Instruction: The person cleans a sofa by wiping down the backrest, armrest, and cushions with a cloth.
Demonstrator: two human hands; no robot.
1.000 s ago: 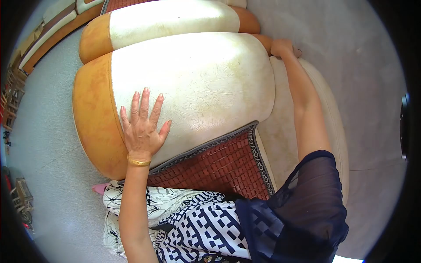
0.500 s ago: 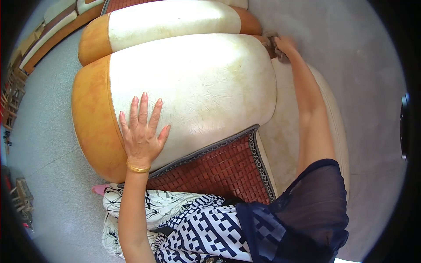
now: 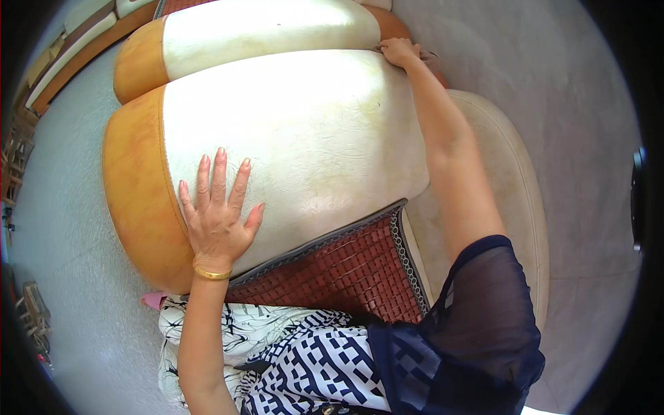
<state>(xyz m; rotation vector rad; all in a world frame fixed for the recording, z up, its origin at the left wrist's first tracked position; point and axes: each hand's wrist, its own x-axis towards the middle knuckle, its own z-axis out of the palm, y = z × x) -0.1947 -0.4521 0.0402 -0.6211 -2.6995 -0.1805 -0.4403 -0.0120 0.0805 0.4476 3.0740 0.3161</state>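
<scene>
My left hand (image 3: 220, 232) lies flat with fingers spread on the white top of a sofa armrest (image 3: 318, 131), near its tan front panel (image 3: 138, 187). A gold bangle is on that wrist. Stretched far forward, my right hand (image 3: 401, 52) has its fingers closed on a brownish cloth (image 3: 432, 61), which is mostly hidden under the hand. It is at the far back edge of the armrest, by the gap to a second white-and-tan armrest (image 3: 270, 28). Faint stains and creases mark the white surface.
A red-brown woven seat mat (image 3: 339, 266) with a dark patterned border lies in front of me. To the right is the beige sofa back (image 3: 498, 173), beside a grey wall or floor surface. Wooden furniture (image 3: 17, 162) stands at the far left.
My right hand has moved left with the cloth, from the outer back corner onto the far edge of the armrest. My left hand stays flat; the view has shifted slightly.
</scene>
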